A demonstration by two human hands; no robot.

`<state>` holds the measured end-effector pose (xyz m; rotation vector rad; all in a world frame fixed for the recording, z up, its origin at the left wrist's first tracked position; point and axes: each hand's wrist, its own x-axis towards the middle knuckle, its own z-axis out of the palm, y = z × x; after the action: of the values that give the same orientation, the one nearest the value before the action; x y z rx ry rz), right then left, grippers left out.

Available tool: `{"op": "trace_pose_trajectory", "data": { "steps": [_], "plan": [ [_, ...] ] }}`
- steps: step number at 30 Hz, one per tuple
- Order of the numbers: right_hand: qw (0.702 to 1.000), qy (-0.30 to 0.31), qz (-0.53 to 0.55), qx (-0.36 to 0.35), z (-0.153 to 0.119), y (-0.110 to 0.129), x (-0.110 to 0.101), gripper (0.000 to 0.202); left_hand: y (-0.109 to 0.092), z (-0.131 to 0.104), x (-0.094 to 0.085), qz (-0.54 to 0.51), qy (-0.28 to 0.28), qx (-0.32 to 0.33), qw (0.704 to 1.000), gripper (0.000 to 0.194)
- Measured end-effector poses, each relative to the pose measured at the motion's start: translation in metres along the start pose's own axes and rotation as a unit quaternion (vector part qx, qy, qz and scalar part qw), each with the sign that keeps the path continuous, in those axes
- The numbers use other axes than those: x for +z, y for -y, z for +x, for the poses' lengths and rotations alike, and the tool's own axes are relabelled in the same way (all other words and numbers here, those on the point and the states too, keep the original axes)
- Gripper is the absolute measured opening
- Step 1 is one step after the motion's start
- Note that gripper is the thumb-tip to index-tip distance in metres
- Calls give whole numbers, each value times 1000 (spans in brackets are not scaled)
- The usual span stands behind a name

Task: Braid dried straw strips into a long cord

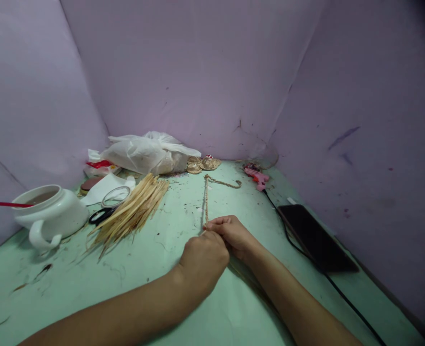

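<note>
A thin tan twisted cord (207, 202) of plant fibre runs away from my hands along the table, then bends right and ends in a small hook. My left hand (205, 259) is closed around its near end, knuckles up. Just beyond and to the right, my right hand (234, 233) pinches the same cord between thumb and fingertips. Loose fibre strands (246, 274) trail under my right forearm toward me. The fingertips of my left hand are hidden.
Dry fibre strips (136, 206) lie left of centre beside black-handled scissors (102, 216) and a white pot (55, 211) with a red stick (6, 204). Behind are a plastic bag (143, 151) and woven pieces (210, 164). To the right sit a pink glue gun (257, 178) and a dark phone (316, 238).
</note>
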<state>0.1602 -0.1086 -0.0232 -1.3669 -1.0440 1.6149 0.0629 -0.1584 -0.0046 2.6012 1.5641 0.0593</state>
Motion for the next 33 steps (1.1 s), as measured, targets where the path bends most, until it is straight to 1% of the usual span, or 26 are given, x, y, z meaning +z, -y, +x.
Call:
{"op": "trace_pose_trajectory", "data": {
  "steps": [2,3,4,5,6,7,8,9,10,11,12,13,14,15,16,20,22,25,30,33],
  "plan": [
    [1000,4,6,-9,0,-2,1,13,-1,-3,-1,39,-12,40,998,36],
    [1000,6,5,-11,1,-3,1,14,1,-3,-5,45,-20,45,998,32],
    [1000,10,5,-14,1,-4,1,15,6,-2,-11,29,-25,34,999,28],
    [1000,17,5,-16,1,-4,0,15,12,0,-18,-5,-33,9,999,24],
    [1000,26,3,-18,1,-4,-1,16,20,4,-26,-43,-53,-41,997,21],
    [999,33,2,-18,1,-3,-1,16,28,9,-33,-89,-72,-86,990,21],
    [999,40,0,-18,0,-2,-2,17,37,14,-39,-156,-79,-122,977,21],
    [999,46,-2,-16,0,-1,-3,17,44,20,-43,-245,-44,-165,954,22],
    [999,50,-2,-15,-1,0,-3,18,50,25,-44,-338,10,-206,918,29],
    [998,55,2,-15,-2,1,-3,18,53,30,-43,-422,56,-229,876,33],
    [998,62,9,-17,-2,2,-3,19,56,33,-41,-494,106,-238,829,35],
    [997,72,16,-21,-3,3,-3,19,57,36,-37,-550,146,-233,789,31],
    [996,82,22,-26,-3,3,-3,20,57,38,-33,-587,173,-221,759,24],
    [995,90,25,-30,-3,3,-4,21,57,39,-29,-609,188,-205,742,16],
    [995,94,23,-33,-3,3,-4,22,58,40,-25,-619,195,-189,737,11],
    [993,83,-59,-52,-2,5,-8,22,66,41,-19,-612,208,-126,753,11],
    [988,85,-103,-74,-2,7,-10,20,71,41,-18,-618,224,-106,746,11],
    [981,97,-133,-99,-1,8,-12,17,73,42,-17,-629,220,-107,738,13],
    [978,124,-119,-119,1,6,-13,17,68,42,-12,-610,176,-127,762,13],
    [976,143,-107,-121,0,7,-14,14,67,42,-10,-601,173,-123,771,13]
  ]
}}
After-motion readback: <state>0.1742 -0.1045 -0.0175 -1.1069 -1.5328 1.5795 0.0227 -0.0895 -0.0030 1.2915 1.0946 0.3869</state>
